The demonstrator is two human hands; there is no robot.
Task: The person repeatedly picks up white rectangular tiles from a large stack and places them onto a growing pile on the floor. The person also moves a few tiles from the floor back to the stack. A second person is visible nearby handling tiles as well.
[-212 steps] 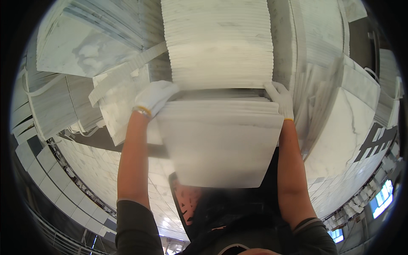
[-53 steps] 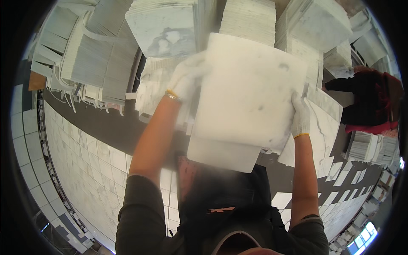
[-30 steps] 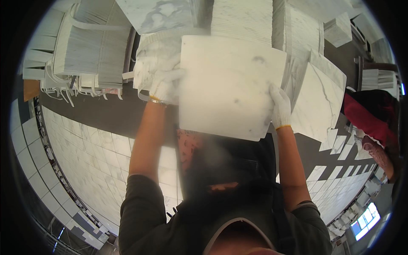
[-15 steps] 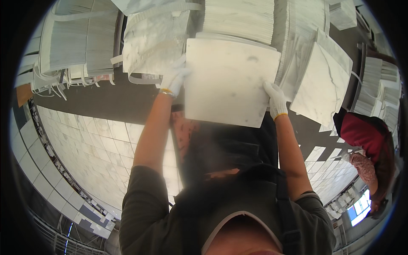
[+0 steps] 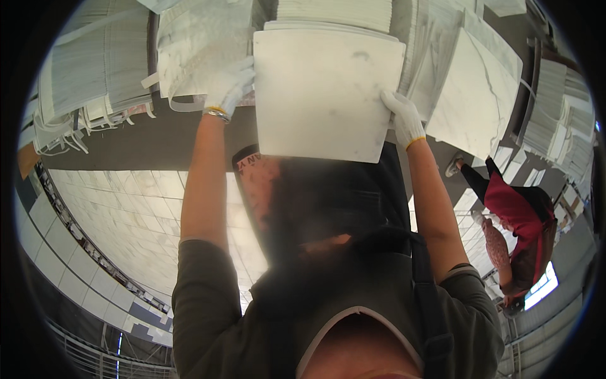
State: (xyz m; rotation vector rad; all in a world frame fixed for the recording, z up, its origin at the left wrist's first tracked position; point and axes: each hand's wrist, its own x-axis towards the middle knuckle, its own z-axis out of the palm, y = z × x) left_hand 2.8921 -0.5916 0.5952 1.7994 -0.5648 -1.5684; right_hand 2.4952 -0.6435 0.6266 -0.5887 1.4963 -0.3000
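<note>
A white marble tile with faint grey spots is tilted up in front of me, its broad face toward me. My left hand, in a white glove, grips its left edge, the fingertips partly hidden at that edge. At the tile's right edge, my right hand, also gloved, has its thumb on the face and the other fingers out of sight behind. Just beyond the tile's upper edge stands a row of upright tiles.
Strapped bundles of tiles stand at the far left. A grey-veined tile leans at the right. Pale tiles lie spread over the floor at left. Another person in red and black bends over at the right.
The tile and both my hands sit higher and slightly further left in view, as do the stacks. The other person shows more fully at the right. My grip looks the same.
</note>
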